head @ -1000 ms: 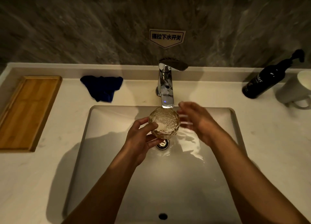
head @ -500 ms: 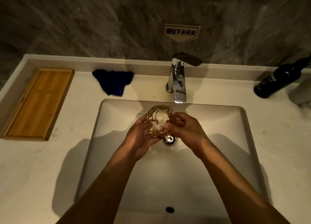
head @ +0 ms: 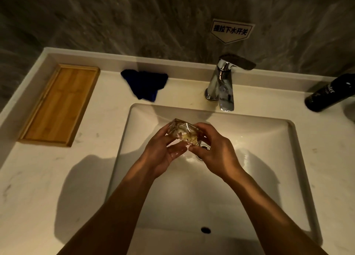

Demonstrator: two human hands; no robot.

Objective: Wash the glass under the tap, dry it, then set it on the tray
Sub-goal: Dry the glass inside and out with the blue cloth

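Dark veined stone wall [head: 115, 20] across the top, w/ a white pointed sign [head: 231, 30] stuck on it above the tap. Below that a pale countertop [head: 34, 178] w/ a raised back ledge. Set into it: big white rectangular sink [head: 269, 168], overflow hole at its near wall, drain partly hidden behind the hands. Both forearms come up from the bottom edge & meet over the middle of the basin. Wooden tray [head: 59, 105] lies flat on the counter far left, well apart from the sink, nothing on it. Chrome tap [head: 223, 86] at the sink's back rim, spout pointing down into the basin; can't tell if water is running. Black bottle [head: 330, 93] lies tilted at the right edge, partly cut off. Dark blue cloth [head: 145, 84] crumpled on the counter between tray & tap, just behind the sink's back-left corner. Left hand [head: 163, 153]: palm up, fingers curled round the glass from the left side & below. Right hand [head: 215, 149]: back of hand to camera, fingers & thumb curled onto the glass from the right. Glass [head: 182, 132]: clear, patterned, tipped on its side, held between both hands over the sink, in front of & left of the spout, not under it.
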